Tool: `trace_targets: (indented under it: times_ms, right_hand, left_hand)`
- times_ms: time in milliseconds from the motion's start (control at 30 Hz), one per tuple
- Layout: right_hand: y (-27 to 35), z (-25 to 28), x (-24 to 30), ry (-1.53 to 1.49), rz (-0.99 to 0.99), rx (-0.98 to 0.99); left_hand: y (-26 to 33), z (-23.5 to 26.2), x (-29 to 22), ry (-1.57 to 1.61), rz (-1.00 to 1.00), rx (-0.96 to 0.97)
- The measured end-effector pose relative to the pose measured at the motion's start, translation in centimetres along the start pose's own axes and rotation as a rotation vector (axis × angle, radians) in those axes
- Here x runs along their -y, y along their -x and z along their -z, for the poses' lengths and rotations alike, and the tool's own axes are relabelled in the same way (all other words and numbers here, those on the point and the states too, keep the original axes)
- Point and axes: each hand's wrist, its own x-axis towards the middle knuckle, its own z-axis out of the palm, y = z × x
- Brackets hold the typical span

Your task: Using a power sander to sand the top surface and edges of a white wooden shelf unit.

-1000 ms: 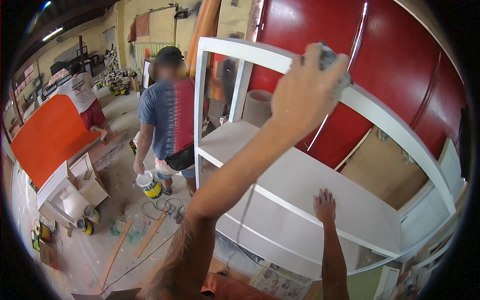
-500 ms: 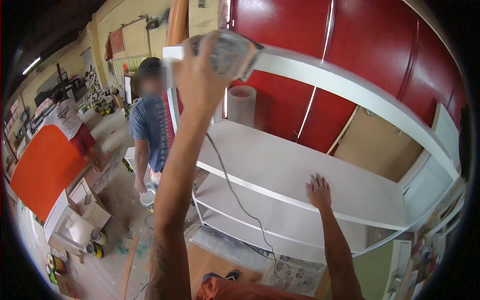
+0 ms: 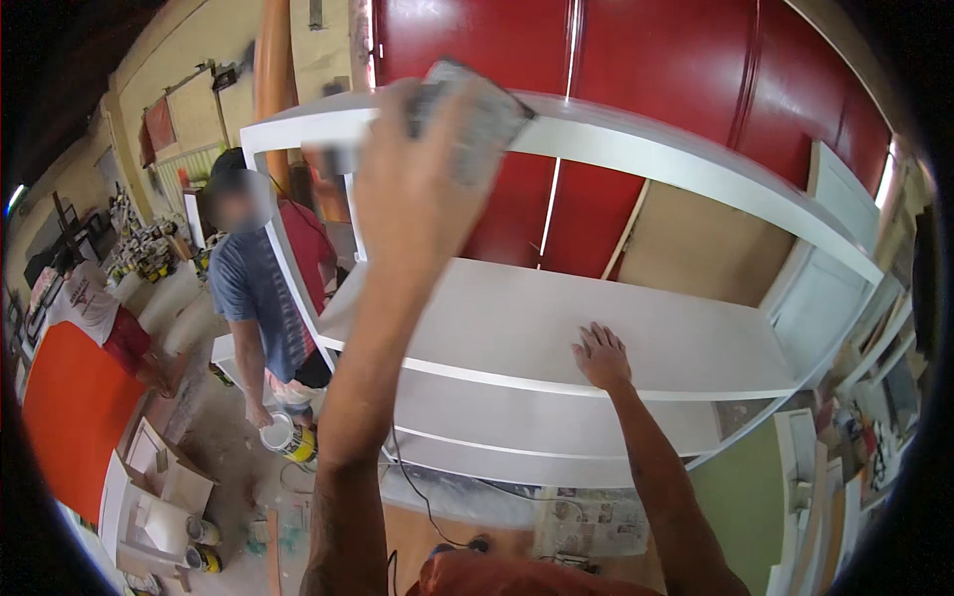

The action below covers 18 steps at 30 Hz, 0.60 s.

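Note:
My left hand (image 3: 412, 184) is raised and wrapped around a grey, blocky corded sander (image 3: 477, 124), which is blurred by motion. The sander is at the top front rail (image 3: 616, 149) of a white shelf unit; whether its pad touches the rail is hard to tell. A black cord (image 3: 402, 462) hangs below my left forearm. Lower down, my right hand (image 3: 601, 356) lies flat with fingers spread on the unit's upper shelf (image 3: 477, 308), holding nothing.
At left, a co-worker (image 3: 263, 288) stands beside the unit holding a paint can (image 3: 288, 437). Farther left are another person (image 3: 104, 313), an orange panel (image 3: 75, 407) and white drawers (image 3: 159, 477). Red panels (image 3: 656, 60) rise behind; newspaper (image 3: 596, 521) covers floor below.
The view has swung right, shifting the surroundings leftward. My left hand has carried the sander rightward along the top rail. My right hand still rests on the shelf.

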Motion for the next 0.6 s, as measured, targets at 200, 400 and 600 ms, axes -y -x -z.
trace_targets:
  times_ms: [200,400,600]
  right_hand:
    - [-0.3,-0.2,-0.5,-0.006,0.038,0.045]
    - [-0.4,-0.4,-1.3,-0.014,0.059,0.016]
    - [0.2,-0.9,-1.3,-0.051,0.038,-0.001]
  left_hand:
    - [1.4,-2.5,-8.1,0.080,-0.252,0.135]
    - [0.8,-2.7,-9.1,0.051,-0.326,0.118]
    - [0.8,0.1,-1.8,0.005,-0.084,0.076]
